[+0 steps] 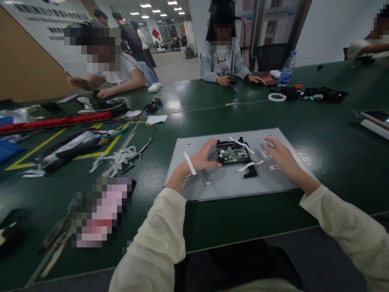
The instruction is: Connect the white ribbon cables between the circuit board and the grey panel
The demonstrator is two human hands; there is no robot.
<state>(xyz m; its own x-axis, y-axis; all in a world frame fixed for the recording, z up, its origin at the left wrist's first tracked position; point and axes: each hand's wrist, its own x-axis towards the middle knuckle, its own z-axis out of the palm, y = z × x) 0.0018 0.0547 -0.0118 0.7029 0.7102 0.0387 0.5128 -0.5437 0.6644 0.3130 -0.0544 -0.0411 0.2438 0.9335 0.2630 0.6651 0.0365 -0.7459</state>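
A flat grey panel (206, 190), perhaps the back of a display, lies on the table in front of me. On its middle sits a green circuit board (232, 155) in a black plastic bracket (251, 172). Two white tape strips (251, 165) cross the bracket's edges. My left hand (200, 158) is at the bracket's left side, thumb and fingers apart around some grey cable; whether it touches is unclear. Another white strip (190, 163) hangs on that hand near the wrist. Over the panel's right part, beside small labels (275, 167), my right hand (282, 156) is open, holding nothing.
Left of the panel lie crumpled white strips (121, 158), a blurred-out phone-like object (105, 213) and a clutter of cables. Two people sit across the green table (206, 97). A water bottle (287, 69) and a white tape roll (276, 97) stand at the back right.
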